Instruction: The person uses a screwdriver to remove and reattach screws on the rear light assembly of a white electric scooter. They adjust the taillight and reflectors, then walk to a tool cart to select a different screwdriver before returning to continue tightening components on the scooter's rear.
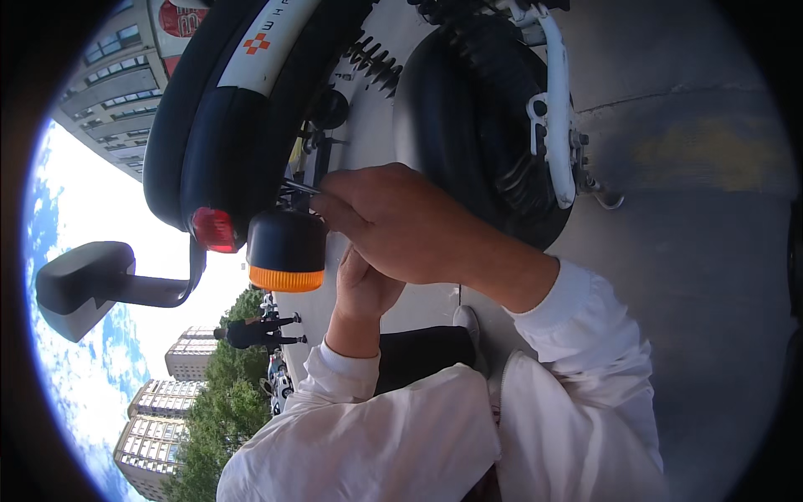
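Observation:
The scene lies sideways in the head view, with the ground at right. My right hand [401, 219] has its fingers pinched on a thin shiny metal shaft [301, 186] at the underside of a scooter's tail. What the shaft belongs to is hidden in the grip. Beside it sits a turn signal [287, 251] with a black housing and orange lens. Partly behind the right hand is my left hand [361, 286], its thumb near the turn signal and its other fingers mostly hidden. A red tail light [215, 230] is set into the black tail [222, 159].
The scooter's black tyre [427, 117], white frame arm [559, 125] and coil spring [374, 65] stand close to my right hand. A mirror [84, 289] sticks out at left. Farther off are a person in dark clothes [251, 333], trees [222, 418] and buildings [155, 427].

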{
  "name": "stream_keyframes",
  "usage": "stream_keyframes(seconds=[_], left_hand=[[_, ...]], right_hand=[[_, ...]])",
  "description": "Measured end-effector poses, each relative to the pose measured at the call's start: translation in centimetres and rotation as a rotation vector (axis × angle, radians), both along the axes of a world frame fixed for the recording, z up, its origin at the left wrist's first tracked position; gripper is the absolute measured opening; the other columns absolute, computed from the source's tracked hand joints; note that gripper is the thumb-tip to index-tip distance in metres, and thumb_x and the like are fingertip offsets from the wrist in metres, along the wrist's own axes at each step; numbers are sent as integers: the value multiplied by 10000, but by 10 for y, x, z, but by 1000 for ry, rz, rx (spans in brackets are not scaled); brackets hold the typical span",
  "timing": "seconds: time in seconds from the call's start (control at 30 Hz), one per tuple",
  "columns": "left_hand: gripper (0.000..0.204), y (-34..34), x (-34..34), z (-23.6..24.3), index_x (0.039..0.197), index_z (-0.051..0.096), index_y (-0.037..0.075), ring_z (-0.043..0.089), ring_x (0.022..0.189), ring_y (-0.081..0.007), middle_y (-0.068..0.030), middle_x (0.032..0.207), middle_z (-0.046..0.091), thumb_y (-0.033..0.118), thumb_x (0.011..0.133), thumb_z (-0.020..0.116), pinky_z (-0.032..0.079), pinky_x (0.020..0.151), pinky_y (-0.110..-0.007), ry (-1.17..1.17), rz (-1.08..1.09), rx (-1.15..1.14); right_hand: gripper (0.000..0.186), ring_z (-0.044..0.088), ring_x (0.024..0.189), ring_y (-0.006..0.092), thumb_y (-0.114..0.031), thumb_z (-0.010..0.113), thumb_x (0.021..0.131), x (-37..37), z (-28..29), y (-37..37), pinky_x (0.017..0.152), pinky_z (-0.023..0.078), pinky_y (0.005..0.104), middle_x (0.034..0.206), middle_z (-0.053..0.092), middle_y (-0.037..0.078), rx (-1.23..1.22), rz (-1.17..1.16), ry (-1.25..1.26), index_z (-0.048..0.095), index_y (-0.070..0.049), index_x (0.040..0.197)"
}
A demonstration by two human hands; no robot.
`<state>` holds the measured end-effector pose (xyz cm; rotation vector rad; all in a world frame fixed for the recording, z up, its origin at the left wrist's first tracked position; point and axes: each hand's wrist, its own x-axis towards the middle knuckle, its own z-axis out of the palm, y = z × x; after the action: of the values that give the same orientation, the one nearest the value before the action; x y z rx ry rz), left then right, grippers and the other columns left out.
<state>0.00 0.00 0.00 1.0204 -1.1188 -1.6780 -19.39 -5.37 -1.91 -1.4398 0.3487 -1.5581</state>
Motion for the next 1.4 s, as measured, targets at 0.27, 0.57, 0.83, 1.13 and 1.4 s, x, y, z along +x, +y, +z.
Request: stream_keyframes(seconds=[0.27,0.57,0.83,1.13,1.4], left_hand=[[400,12,-56,-6,1382,437,-34,572,1239,-256,-147,1303,593,137,1027,507,461,1056,-413,-428,-356,-62],[417,12,-83,-23,1374,461,-29,594,1221,-304,-189,1328,583,256,1070,430,468,1078,-448,-120,-440,325],[340,0,-97,-38,1247,548,-19,580,1215,-268,-145,1306,599,214,1031,425,444,1081,-408,532,-242,412],[396,-6,-102,-27,1244,552,33,582,1199,-256,-106,1295,608,283,1027,335,436,1055,-383,771,-251,435],[450,6,-99,-20,1318,492,10,580,1201,-254,-129,1300,599,348,1053,354,442,1065,-380,668,-228,455]], right_hand=[[187,654,714,370,-148,531,975,-38,-3,17,654,522,428,783,644,208,24,-233,166,622,13,946],[176,661,894,339,-23,597,914,-23,13,18,797,513,349,963,689,151,32,-399,269,624,-20,1088],[130,647,917,315,-95,575,980,-18,42,20,778,486,359,982,659,118,44,-478,223,603,-22,1083],[266,623,914,360,-69,604,911,-24,29,22,797,480,425,960,646,180,193,-487,405,568,-5,1167],[239,587,1021,367,-46,565,920,-9,15,21,875,456,418,1109,622,174,6,-642,339,595,-2,1154]])
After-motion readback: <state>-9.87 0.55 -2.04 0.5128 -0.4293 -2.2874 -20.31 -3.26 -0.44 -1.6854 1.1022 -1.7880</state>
